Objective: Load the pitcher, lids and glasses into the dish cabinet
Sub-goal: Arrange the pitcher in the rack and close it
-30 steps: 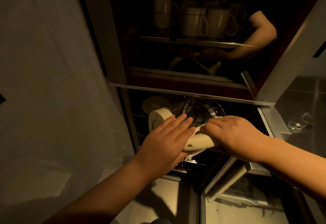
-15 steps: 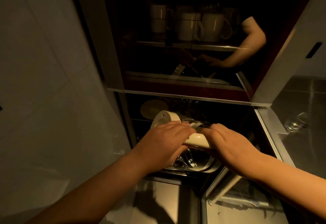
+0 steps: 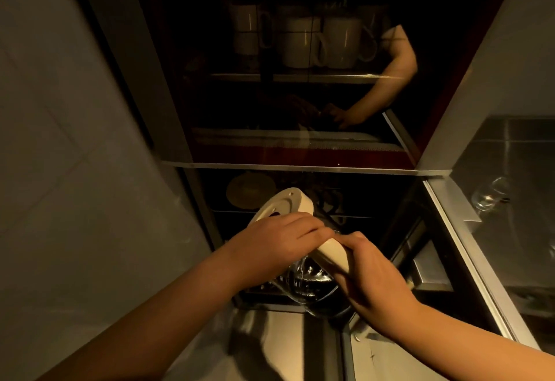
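My left hand point(image 3: 279, 242) curls over the upturned pitcher point(image 3: 303, 260), my right hand point(image 3: 369, 272) grips its cream handle. It hangs tilted, mouth down, between both hands at the dish cabinet point(image 3: 300, 167)'s lower rack. A glass point(image 3: 489, 197) sits on the surface point(image 3: 510, 230) right.

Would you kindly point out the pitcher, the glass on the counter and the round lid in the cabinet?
pitcher point(image 3: 303, 284): head view, on its clear glass body.
glass point(image 3: 488, 197): head view, on its bowl.
round lid point(image 3: 250, 190): head view, on its flat face.
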`<move>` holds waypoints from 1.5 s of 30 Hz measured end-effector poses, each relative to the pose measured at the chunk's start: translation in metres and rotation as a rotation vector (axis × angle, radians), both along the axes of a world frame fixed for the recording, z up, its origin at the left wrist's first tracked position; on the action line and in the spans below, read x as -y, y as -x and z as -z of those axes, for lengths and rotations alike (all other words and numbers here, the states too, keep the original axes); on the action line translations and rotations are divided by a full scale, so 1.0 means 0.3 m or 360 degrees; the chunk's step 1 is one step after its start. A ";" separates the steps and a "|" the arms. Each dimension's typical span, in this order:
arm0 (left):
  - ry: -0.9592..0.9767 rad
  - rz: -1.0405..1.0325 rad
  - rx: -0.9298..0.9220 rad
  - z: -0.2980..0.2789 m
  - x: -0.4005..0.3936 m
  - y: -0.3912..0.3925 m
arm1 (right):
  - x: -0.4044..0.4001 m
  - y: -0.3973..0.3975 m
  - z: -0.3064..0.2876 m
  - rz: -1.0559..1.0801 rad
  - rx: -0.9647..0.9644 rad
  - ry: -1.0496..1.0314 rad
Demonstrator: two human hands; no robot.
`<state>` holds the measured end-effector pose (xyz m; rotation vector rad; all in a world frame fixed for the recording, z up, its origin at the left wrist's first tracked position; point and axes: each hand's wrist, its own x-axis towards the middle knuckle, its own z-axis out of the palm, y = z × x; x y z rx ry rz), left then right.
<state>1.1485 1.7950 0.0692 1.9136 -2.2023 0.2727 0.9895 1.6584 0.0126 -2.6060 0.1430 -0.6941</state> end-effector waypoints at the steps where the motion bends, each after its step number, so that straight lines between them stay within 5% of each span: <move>1: -0.0004 0.0017 -0.0008 0.000 0.007 -0.006 | 0.004 -0.002 -0.004 -0.0009 0.0043 0.0024; 11: -0.0057 0.0217 -0.0043 -0.020 0.077 -0.061 | 0.052 -0.007 0.012 -0.0199 0.0231 0.0680; 45: -0.0214 0.0815 0.0516 0.039 0.359 -0.143 | 0.097 -0.163 0.304 0.0441 0.0918 0.0911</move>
